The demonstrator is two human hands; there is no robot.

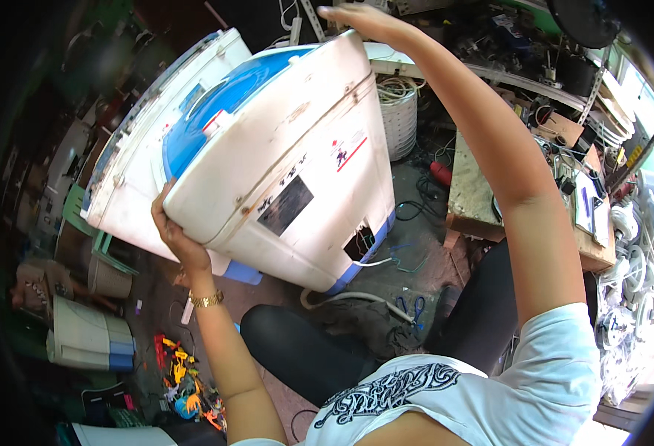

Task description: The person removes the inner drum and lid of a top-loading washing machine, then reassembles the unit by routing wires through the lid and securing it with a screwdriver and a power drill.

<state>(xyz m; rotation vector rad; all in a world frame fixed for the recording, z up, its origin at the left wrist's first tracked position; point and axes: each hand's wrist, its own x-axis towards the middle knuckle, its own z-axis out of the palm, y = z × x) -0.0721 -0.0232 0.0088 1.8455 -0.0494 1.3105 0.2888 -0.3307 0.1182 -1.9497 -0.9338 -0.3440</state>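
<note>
A white washing machine [297, 175] with a blue lid [256, 78] and blue base trim leans tilted in front of me. Its near side has a dark label and a square opening low down, where thin wires and a white cord come out. My left hand [182, 241] is closed round its near left top corner, thumb underneath; a gold band circles that wrist. At the far right top corner, my right hand [368, 22] lies with its fingers stretched out flat. Whether its palm presses on the edge cannot be made out.
A second white machine [130, 167] stands close behind on the left. Blue-handled scissors [416, 311] and a grey hose [356, 296] lie by my legs. Colourful small parts [185, 379] are heaped at lower left. A cluttered wooden workbench [475, 182] stands right, near a white basket [397, 123].
</note>
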